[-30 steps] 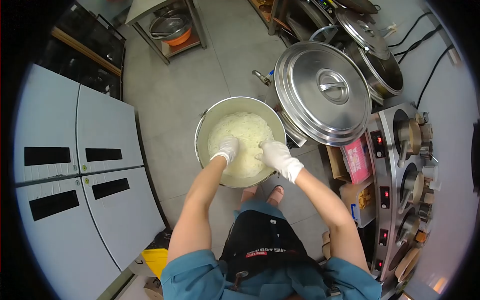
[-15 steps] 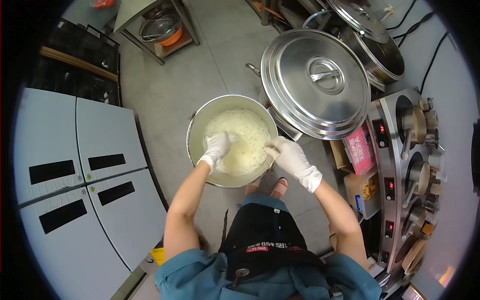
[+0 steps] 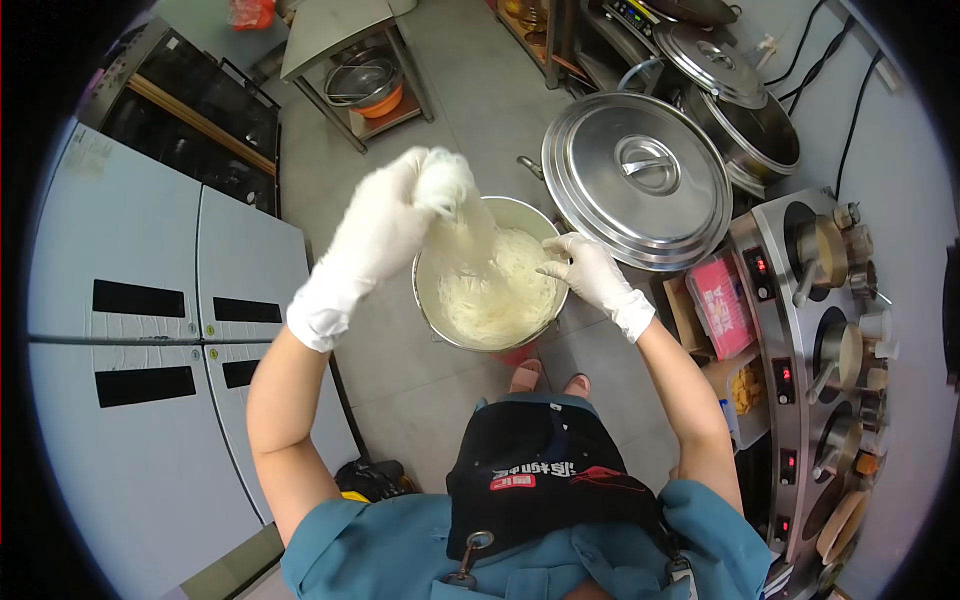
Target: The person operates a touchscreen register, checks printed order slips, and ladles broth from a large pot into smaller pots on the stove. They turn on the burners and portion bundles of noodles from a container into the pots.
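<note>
A round metal bucket (image 3: 423, 300) with a pale inside stands on the floor in front of me, holding thin white noodles (image 3: 510, 290) in cloudy liquid. My left hand (image 3: 395, 215), in a white glove, is closed around a bundle of noodles raised above the bucket. Strands hang from that fist down into the bucket, partly blurred. At the bucket's right rim is my right hand (image 3: 597, 283), also gloved. Its thumb and fingers are apart and reach over the rim; whether they touch it I cannot tell.
A big pot with a steel lid (image 3: 640, 180) stands right behind the bucket. Along the right runs a counter of induction hobs (image 3: 765, 285) with small pans. A pink-covered box (image 3: 722, 300) sits beside it. White cabinets (image 3: 120, 250) line the left; a steel table (image 3: 335, 35) stands at the back.
My left hand has risen out of the bucket and up to the left, lifting a bundle of noodles. My right hand stays by the rim with its fingers more spread. The view has shifted.
</note>
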`<state>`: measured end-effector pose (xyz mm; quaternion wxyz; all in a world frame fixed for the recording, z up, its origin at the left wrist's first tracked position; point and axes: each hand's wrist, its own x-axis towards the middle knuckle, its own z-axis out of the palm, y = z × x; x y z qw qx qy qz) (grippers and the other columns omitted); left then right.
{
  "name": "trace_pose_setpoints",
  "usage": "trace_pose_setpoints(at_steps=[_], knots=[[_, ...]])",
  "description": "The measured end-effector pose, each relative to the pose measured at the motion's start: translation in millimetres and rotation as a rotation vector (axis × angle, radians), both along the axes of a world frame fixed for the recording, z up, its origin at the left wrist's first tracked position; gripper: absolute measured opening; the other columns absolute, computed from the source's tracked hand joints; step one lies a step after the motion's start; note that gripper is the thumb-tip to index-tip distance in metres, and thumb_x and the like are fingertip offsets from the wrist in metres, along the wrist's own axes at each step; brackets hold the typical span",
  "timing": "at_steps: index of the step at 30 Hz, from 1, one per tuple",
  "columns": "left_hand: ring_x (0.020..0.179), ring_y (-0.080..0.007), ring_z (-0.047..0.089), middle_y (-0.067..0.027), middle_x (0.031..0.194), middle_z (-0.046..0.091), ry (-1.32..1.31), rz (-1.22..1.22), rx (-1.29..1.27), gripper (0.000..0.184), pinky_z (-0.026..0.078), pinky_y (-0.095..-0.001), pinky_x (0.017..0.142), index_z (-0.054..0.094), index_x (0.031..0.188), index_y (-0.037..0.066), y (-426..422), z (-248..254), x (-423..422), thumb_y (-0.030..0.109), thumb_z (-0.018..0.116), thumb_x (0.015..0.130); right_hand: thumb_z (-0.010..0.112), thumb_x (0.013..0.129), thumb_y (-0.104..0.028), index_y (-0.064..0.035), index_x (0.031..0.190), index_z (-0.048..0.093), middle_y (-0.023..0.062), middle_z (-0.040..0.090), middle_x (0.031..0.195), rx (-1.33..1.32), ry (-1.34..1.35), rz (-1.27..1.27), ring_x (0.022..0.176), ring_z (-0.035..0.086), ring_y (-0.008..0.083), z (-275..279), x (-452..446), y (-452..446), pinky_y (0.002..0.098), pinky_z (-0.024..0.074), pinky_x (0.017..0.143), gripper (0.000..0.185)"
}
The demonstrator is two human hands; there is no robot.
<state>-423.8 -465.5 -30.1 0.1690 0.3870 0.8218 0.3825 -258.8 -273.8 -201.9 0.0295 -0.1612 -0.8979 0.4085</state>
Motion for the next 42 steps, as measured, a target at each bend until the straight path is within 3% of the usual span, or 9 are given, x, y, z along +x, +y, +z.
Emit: trace_pose_setpoints(at_steps=[11, 16, 22, 26, 28, 31, 36, 40, 42], knots=[[0.087, -0.0142, 0.063, -0.0118, 0.095, 0.068, 0.348, 0.035, 0.014, 0.029, 0.049, -0.0275, 0.081, 0.059, 0.115, -0.007, 4, 67, 21, 0.005, 0.055, 0.089, 0.074, 0.079, -0.022, 0.0002, 0.116, 0.063, 0.0161, 0.063, 0.110, -0.188, -0.018, -0.063, 0.102, 0.062, 0.0237, 22, 23, -8, 0.0335, 0.0484, 0.089, 0.044], [0.088, -0.0110, 0.061, -0.0048, 0.096, 0.067, 0.224, -0.016, 0.287, 0.029, 0.049, -0.0259, 0.080, 0.063, 0.114, -0.003, 3, 125, 22, 0.006, 0.054, 0.089, 0.082, 0.067, -0.023, -0.0051, 0.145, 0.030, 0.0205, 0.042, 0.141, -0.276, 0.310, -0.030, 0.134, 0.037, 0.0321, 36, 14, -12, 0.0392, 0.0303, 0.111, 0.096], [0.069, -0.0149, 0.062, -0.0065, 0.077, 0.068, 0.576, -0.001, 0.409, 0.024, 0.049, -0.0265, 0.066, 0.070, 0.091, 0.001, 12, 166, 45, 0.014, 0.050, 0.089, 0.082, 0.065, -0.015, -0.0061, 0.151, 0.008, 0.0215, 0.027, 0.149, -0.393, 0.541, -0.059, 0.142, 0.022, 0.0284, 79, -28, -60, 0.0348, 0.0226, 0.114, 0.114], [0.072, -0.0174, 0.063, -0.0112, 0.082, 0.069, 0.655, -0.128, 0.395, 0.023, 0.050, -0.0270, 0.069, 0.070, 0.090, 0.001, 6, 178, 18, 0.012, 0.050, 0.089, 0.079, 0.069, -0.014, -0.0040, 0.146, 0.030, 0.0186, 0.047, 0.136, -0.871, 0.925, 0.027, 0.128, 0.044, 0.0285, 74, -77, -107, 0.0348, 0.0366, 0.104, 0.092], [0.076, -0.0170, 0.063, -0.0104, 0.087, 0.067, 0.551, -0.141, 0.281, 0.017, 0.050, -0.0266, 0.069, 0.067, 0.096, 0.001, 0, 179, 1, 0.007, 0.053, 0.089, 0.072, 0.076, -0.020, -0.0015, 0.123, 0.057, 0.0142, 0.066, 0.107, -0.903, 0.383, 0.017, 0.098, 0.063, 0.0257, 59, -89, -107, 0.0375, 0.0477, 0.086, 0.053], [0.082, -0.0147, 0.062, -0.0061, 0.089, 0.067, 0.182, 0.046, 0.226, 0.033, 0.048, -0.0285, 0.078, 0.068, 0.100, 0.002, -11, 141, -59, 0.031, 0.053, 0.092, 0.060, 0.084, -0.015, -0.0014, 0.088, 0.068, 0.0046, 0.069, 0.080, -0.623, 0.049, -0.074, 0.072, 0.063, 0.0187, 44, -81, -82, 0.0364, 0.0489, 0.071, 0.016], [0.081, -0.0140, 0.062, -0.0048, 0.086, 0.067, -0.117, -0.044, 0.009, 0.026, 0.048, -0.0286, 0.075, 0.067, 0.093, 0.002, -15, 37, -62, 0.022, 0.052, 0.084, 0.055, 0.082, -0.015, 0.0000, 0.092, 0.069, 0.0172, 0.068, 0.085, -0.021, -0.114, -0.014, 0.081, 0.065, 0.0296, 67, -72, -52, 0.0395, 0.0495, 0.076, 0.022], [0.087, -0.0164, 0.062, -0.0049, 0.095, 0.068, -0.469, -0.115, 0.218, 0.018, 0.048, -0.0287, 0.083, 0.067, 0.093, 0.003, 0, -78, -54, 0.010, 0.055, 0.081, 0.056, 0.081, -0.020, -0.0010, 0.095, 0.070, 0.0225, 0.067, 0.093, 0.482, -0.063, 0.107, 0.094, 0.064, 0.0351, 79, -87, -58, 0.0419, 0.0491, 0.085, 0.028], [0.100, -0.0168, 0.060, -0.0071, 0.111, 0.064, -0.877, -0.184, 0.437, 0.025, 0.046, -0.0290, 0.091, 0.064, 0.106, 0.003, 7, -135, -53, 0.009, 0.057, 0.082, 0.056, 0.083, -0.022, -0.0004, 0.094, 0.071, 0.0232, 0.067, 0.095, 0.253, -0.117, 0.003, 0.097, 0.063, 0.0367, 98, -92, -65, 0.0423, 0.0485, 0.087, 0.029]])
